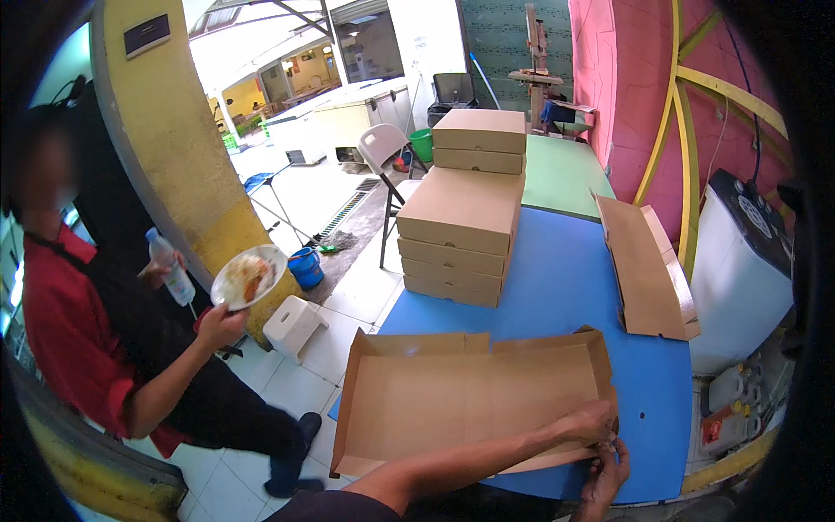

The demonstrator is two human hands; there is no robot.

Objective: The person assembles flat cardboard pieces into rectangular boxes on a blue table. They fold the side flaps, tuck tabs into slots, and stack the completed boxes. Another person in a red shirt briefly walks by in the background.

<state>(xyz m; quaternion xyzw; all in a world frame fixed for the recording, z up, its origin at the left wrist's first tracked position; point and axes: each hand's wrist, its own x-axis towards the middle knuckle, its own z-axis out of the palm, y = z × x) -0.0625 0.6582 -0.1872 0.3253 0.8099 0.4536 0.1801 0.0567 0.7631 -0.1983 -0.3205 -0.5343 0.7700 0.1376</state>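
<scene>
An unfolded brown cardboard box [470,396] lies open on the blue tabletop, its side flaps standing partly up. My left forearm reaches across its near side. At its right near corner, my left hand [591,423] is closed on the cardboard edge, fingers bent over it. Just below, my right hand [607,470] has its fingers curled up against the same corner, pinching the cardboard flap there. The fold between the two hands is mostly hidden by the fingers.
Closed cardboard boxes [457,209] stand stacked at the table's far left. A partly folded cardboard sheet [642,265] lies at the right edge, near a white washing machine [739,261]. At left, a person in red [78,322] carries a plate of food [250,277] and a bottle [170,268].
</scene>
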